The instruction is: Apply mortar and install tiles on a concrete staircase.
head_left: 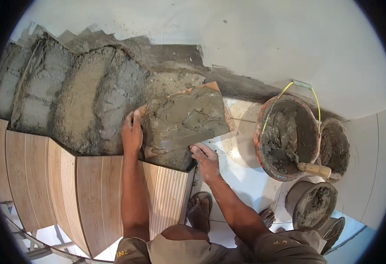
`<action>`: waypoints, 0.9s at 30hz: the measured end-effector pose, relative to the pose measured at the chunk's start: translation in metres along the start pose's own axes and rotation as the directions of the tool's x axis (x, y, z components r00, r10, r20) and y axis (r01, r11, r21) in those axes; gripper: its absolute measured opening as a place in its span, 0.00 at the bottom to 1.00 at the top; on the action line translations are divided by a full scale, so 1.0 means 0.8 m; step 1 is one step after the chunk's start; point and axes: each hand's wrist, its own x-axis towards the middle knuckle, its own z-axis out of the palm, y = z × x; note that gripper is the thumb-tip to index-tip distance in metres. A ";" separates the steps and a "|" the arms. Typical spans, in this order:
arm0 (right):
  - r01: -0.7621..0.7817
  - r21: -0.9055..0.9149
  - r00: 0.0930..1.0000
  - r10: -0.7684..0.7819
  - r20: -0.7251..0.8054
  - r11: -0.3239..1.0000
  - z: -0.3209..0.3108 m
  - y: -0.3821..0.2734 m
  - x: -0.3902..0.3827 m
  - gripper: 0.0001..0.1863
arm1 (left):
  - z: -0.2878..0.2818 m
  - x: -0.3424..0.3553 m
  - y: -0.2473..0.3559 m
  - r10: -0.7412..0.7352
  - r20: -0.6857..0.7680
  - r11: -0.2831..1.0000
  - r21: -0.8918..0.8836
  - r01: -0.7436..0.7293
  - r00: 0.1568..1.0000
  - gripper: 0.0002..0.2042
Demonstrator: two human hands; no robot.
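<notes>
A reddish tile (185, 121) smeared with wet grey mortar lies tilted over the cement-covered stair step (91, 105). My left hand (131, 132) grips the tile's left edge. My right hand (205, 159) holds its lower right edge, fingers curled under it. Both forearms come up from the bottom of the picture.
Wood-look tiles (83, 193) cover the steps at lower left. An orange bucket (263, 145) of mortar with a wooden-handled trowel (314, 169) stands on the white floor at right, beside two smaller mortar-caked containers (335, 147) (314, 203). My sandalled foot (200, 211) is below. A white wall (267, 39) rises behind.
</notes>
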 end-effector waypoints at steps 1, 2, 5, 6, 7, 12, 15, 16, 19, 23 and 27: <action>-0.010 -0.011 1.000 0.010 0.000 1.000 0.008 0.002 -0.003 0.15 | -0.002 0.000 -0.014 0.005 -0.018 1.000 -0.026 -0.005 1.000 0.28; -0.020 -0.030 1.000 0.019 -0.009 0.999 0.007 0.002 -0.004 0.15 | 0.001 0.000 -0.015 0.013 -0.012 0.999 -0.039 -0.014 1.000 0.28; 0.013 -0.089 1.000 -0.012 0.009 0.996 0.009 0.001 0.004 0.13 | 0.008 0.002 -0.014 -0.077 -0.074 0.987 -0.150 0.065 0.994 0.27; 0.019 -0.094 1.000 -0.019 0.002 0.995 0.009 -0.001 0.005 0.13 | 0.011 0.001 -0.009 -0.089 -0.070 0.974 -0.214 0.073 0.994 0.27; 0.024 -0.064 0.999 -0.026 -0.038 0.998 0.010 -0.003 0.004 0.12 | 0.012 0.001 -0.005 -0.103 -0.065 0.958 -0.275 0.081 0.993 0.27; 0.042 -0.068 0.989 -0.051 -0.137 0.997 0.027 -0.024 -0.001 0.11 | 0.003 0.002 -0.017 -0.188 0.059 0.870 -0.454 0.194 0.980 0.25; 0.069 0.064 0.987 -0.059 -0.147 0.996 0.046 -0.047 -0.007 0.10 | -0.013 -0.002 -0.012 -0.220 0.155 0.812 -0.518 0.269 0.963 0.24; 0.081 0.056 0.988 -0.073 -0.136 0.995 0.049 -0.051 -0.008 0.09 | -0.020 -0.003 -0.008 -0.238 0.220 0.778 -0.540 0.321 0.946 0.23; 0.098 0.039 0.985 -0.091 -0.145 0.994 0.071 -0.073 -0.014 0.09 | -0.032 -0.010 0.005 -0.358 0.354 0.510 -0.701 0.498 0.864 0.24; 0.164 0.052 0.966 -0.150 -0.211 0.985 0.078 -0.076 -0.013 0.10 | -0.021 -0.017 -0.011 -0.184 0.377 0.451 -0.788 0.419 0.908 0.25; 0.237 0.108 0.946 -0.204 -0.253 0.965 0.074 -0.088 0.000 0.08 | -0.019 -0.043 -0.021 -0.188 0.402 0.355 -0.823 0.444 0.896 0.25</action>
